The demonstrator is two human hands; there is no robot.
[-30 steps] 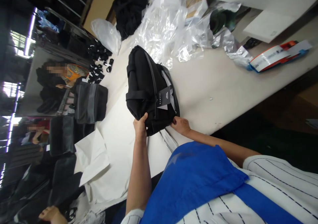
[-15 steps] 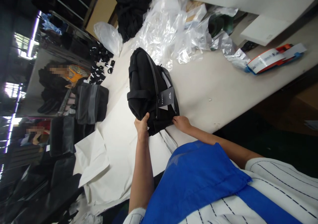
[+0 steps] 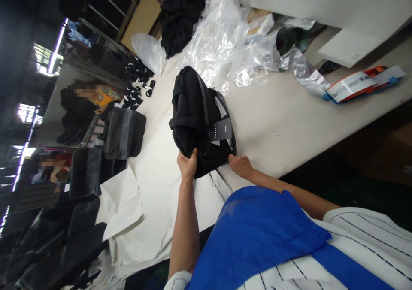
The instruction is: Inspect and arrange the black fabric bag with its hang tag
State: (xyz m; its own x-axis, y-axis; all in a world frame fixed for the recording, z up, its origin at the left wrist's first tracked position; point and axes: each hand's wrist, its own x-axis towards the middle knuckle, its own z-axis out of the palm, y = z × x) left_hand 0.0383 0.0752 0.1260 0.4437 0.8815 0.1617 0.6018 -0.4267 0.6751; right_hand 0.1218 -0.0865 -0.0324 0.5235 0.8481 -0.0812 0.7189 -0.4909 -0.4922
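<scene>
Right now, the left hand (image 3: 187, 166) is clamped on the near end of the black bag (image 3: 189, 105), thumb on top, the other fingers hidden. The right hand (image 3: 240, 165) pinches the bag's near corner, fingers closed together. The bag is on the table (image 3: 260, 118), in front of the person. It looks sewn, and its tag (image 3: 220, 130) hangs on it, so I think those bits are done. With 2 hands gripping it, this handling seems not over; how much is left, I can't tell. I count 2 hands, 1 held bag, 1 dark tag and 2 bands (image 3: 185, 122) across the bag. White paper (image 3: 161, 170) lies next to it, too overlapped to count. Farther off are 1 big heap of clear plastic (image 3: 222, 37), 1 orange and blue thing (image 3: 350, 86), and at least 2 dark boxy bags (image 3: 125, 133).
</scene>
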